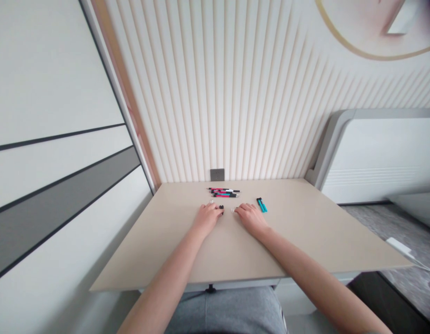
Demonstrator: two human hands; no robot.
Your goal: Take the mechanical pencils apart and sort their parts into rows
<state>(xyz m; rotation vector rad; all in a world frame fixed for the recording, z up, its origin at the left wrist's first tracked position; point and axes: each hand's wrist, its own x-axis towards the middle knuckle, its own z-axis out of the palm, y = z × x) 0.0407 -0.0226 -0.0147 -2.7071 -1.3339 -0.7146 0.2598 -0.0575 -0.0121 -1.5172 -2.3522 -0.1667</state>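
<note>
Toward the back edge of the surface [305,232], black pieces [221,207] adjoin the left hand [206,216], a clear piece [232,210] the right hand [250,216]; grip closure is indeterminable, and stray finger contact could scatter them.

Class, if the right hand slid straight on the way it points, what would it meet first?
The right hand would probably meet the small clear piece first, right by its fingertips; whether they already touch is unclear.
</note>
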